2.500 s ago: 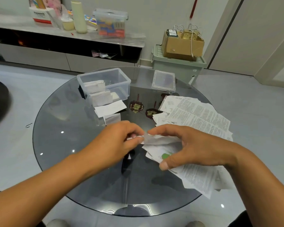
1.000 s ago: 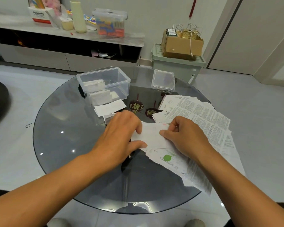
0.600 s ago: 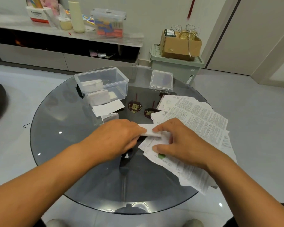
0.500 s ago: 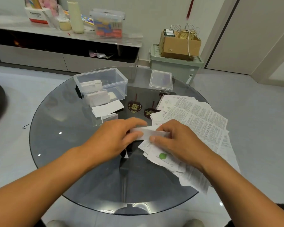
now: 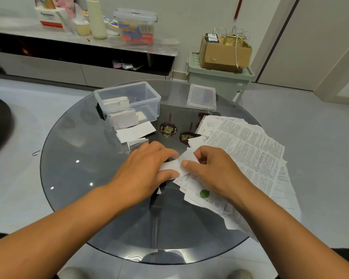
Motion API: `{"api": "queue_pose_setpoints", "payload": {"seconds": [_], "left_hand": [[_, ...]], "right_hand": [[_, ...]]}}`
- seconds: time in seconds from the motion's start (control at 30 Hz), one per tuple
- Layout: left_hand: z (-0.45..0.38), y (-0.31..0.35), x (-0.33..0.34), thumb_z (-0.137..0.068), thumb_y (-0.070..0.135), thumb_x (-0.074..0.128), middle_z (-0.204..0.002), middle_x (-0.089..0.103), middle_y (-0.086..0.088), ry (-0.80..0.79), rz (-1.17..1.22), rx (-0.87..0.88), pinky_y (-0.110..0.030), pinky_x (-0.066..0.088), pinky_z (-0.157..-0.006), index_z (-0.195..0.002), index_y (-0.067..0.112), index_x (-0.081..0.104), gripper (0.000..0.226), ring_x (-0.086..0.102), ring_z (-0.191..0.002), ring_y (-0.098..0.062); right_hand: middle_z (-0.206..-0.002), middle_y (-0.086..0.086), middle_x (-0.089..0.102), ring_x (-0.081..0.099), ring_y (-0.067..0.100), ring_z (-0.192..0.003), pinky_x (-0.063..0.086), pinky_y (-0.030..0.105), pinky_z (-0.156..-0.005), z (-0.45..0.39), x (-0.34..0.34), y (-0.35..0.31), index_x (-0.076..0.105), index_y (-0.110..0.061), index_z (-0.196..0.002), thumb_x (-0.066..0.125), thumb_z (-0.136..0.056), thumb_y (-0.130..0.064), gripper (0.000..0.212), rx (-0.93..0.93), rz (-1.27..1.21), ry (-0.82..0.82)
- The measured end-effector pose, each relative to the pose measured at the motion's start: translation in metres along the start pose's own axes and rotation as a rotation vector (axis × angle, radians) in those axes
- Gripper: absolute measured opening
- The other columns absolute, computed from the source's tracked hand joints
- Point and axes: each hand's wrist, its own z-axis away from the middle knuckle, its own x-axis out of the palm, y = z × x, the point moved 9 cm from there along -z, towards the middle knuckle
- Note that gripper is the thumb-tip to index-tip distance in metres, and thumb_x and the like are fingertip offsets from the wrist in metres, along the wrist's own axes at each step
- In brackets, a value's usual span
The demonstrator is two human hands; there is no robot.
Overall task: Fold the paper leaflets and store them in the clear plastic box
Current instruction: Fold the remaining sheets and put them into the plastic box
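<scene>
1. The leaflet being folded lies low over the glass surface, between both hands and at the near-left edge of the unfolded pile.
2. The left hand pinches its left end with thumb and fingers; the right hand pinches its right end.
3. Step in hand: folding, probably creasing it smaller.
4. Next, it must go into the clear plastic box, which stands well beyond the hands and already holds folded leaflets.

One head-worn camera looks forward and down, close over the round glass table (edges perhaps slightly bowed).
</scene>
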Motion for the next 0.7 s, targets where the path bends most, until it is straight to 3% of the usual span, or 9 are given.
{"api": "queue_pose_setpoints", "payload": {"seconds": [0.1, 0.17, 0.2, 0.27, 0.33, 0.47, 0.57, 0.63, 0.7], "left_hand": [[0.001, -0.003, -0.003, -0.087, 0.054, 0.069, -0.117, 0.052, 0.023, 0.023, 0.1, -0.024, -0.027, 0.041, -0.09, -0.141, 0.041, 0.049, 0.058, 0.047, -0.111, -0.001], [0.002, -0.007, -0.005, -0.088, 0.04, 0.076, -0.095, 0.06, 0.028, 0.064, 0.331, -0.083, -0.017, 0.042, -0.073, -0.125, 0.039, 0.062, 0.04, 0.055, -0.087, 0.006], [0.003, -0.008, -0.006, -0.089, 0.032, 0.076, -0.085, 0.065, 0.025, 0.072, 0.469, -0.124, -0.017, 0.042, -0.064, -0.113, 0.036, 0.068, 0.026, 0.058, -0.074, 0.002], [0.003, -0.011, -0.005, -0.093, 0.026, 0.072, -0.08, 0.074, 0.007, 0.071, 0.684, -0.199, -0.035, 0.05, -0.062, -0.098, 0.027, 0.074, 0.005, 0.064, -0.066, -0.016], [0.005, -0.012, -0.002, -0.098, 0.024, 0.065, -0.086, 0.076, -0.011, 0.035, 0.786, -0.271, -0.04, 0.048, -0.063, -0.096, 0.022, 0.076, 0.011, 0.062, -0.065, -0.022], [0.01, -0.005, 0.01, -0.106, 0.018, 0.05, -0.103, 0.076, -0.016, -0.105, 1.218, -0.449, -0.021, 0.058, -0.066, -0.116, 0.013, 0.073, 0.026, 0.07, -0.079, -0.013], [0.013, 0.004, 0.012, -0.107, 0.027, 0.044, -0.113, 0.074, -0.02, -0.187, 1.587, -0.531, -0.035, 0.062, -0.086, -0.122, 0.002, 0.067, 0.037, 0.074, -0.103, -0.028], [0.013, 0.003, 0.011, -0.105, 0.034, 0.047, -0.115, 0.074, -0.019, -0.201, 1.574, -0.508, -0.039, 0.059, -0.091, -0.122, 0.001, 0.067, 0.042, 0.072, -0.108, -0.03], [0.012, -0.002, 0.009, -0.104, 0.022, 0.053, -0.114, 0.074, -0.017, -0.139, 1.436, -0.483, -0.036, 0.06, -0.09, -0.119, 0.0, 0.066, 0.029, 0.073, -0.105, -0.028]], "right_hand": [[-0.08, 0.0, 0.075, 0.073, 0.02, -0.072, 0.06, 0.046, -0.072, 0.004, 0.003, -0.01, 0.068, -0.023, -0.091, 0.075, -0.092, -0.03, 0.01, -0.042, -0.231, -0.025], [-0.08, 0.005, 0.077, 0.074, 0.026, -0.074, 0.059, 0.052, -0.078, 0.008, -0.003, -0.019, 0.069, -0.02, -0.094, 0.076, -0.092, -0.019, 0.006, -0.094, -0.383, -0.018], [-0.081, 0.007, 0.077, 0.074, 0.028, -0.075, 0.059, 0.052, -0.079, 0.009, -0.008, -0.022, 0.071, -0.018, -0.093, 0.077, -0.091, -0.016, 0.007, -0.126, -0.433, 0.002], [-0.082, 0.007, 0.076, 0.073, 0.029, -0.076, 0.06, 0.049, -0.075, 0.013, -0.02, -0.028, 0.073, -0.02, -0.09, 0.08, -0.089, -0.016, 0.008, -0.189, -0.463, 0.068], [-0.084, 0.005, 0.075, 0.069, 0.029, -0.079, 0.059, 0.045, -0.074, 0.015, -0.026, -0.03, 0.075, -0.023, -0.087, 0.081, -0.088, -0.018, 0.008, -0.236, -0.445, 0.118], [-0.11, -0.014, 0.072, 0.066, 0.005, -0.097, 0.053, 0.028, -0.081, 0.017, -0.017, -0.033, 0.081, -0.028, -0.086, 0.083, -0.084, -0.017, 0.011, -0.307, -0.386, 0.049], [-0.12, -0.018, 0.069, 0.064, -0.001, -0.089, 0.048, 0.016, -0.078, 0.021, -0.012, -0.034, 0.083, -0.028, -0.091, 0.083, -0.085, -0.018, 0.012, -0.359, -0.261, 0.047], [-0.12, -0.02, 0.069, 0.065, -0.002, -0.097, 0.05, 0.017, -0.082, 0.023, -0.012, -0.037, 0.083, -0.029, -0.095, 0.083, -0.085, -0.028, 0.01, -0.387, -0.204, 0.038], [-0.113, -0.02, 0.071, 0.066, 0.001, -0.104, 0.053, 0.02, -0.085, 0.026, -0.01, -0.04, 0.081, -0.033, -0.095, 0.08, -0.082, -0.045, 0.018, -0.382, -0.209, 0.016]]}}
